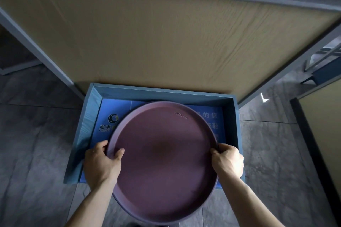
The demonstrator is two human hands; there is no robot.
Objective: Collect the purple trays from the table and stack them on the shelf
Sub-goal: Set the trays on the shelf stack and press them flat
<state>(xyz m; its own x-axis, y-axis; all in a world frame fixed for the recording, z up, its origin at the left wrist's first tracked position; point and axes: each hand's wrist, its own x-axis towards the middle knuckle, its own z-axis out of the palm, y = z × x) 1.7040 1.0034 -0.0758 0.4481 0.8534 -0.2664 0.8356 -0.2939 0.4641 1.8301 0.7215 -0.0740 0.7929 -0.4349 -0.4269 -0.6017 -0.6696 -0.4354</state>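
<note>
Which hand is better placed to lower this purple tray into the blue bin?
Neither alone: left hand and right hand each grip opposite rims of the purple tray, which sits over the blue bin, so both should lower it.

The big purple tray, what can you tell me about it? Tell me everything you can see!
The round purple plastic tray has a flat, matte bottom, a low raised rim and small raised lettering near its far edge. It is empty and held roughly level. The left hand and right hand each grip a side of the rim, thumbs inside. It sits over the blue-grey open shelf box, its near edge sticking out toward the person.
</note>
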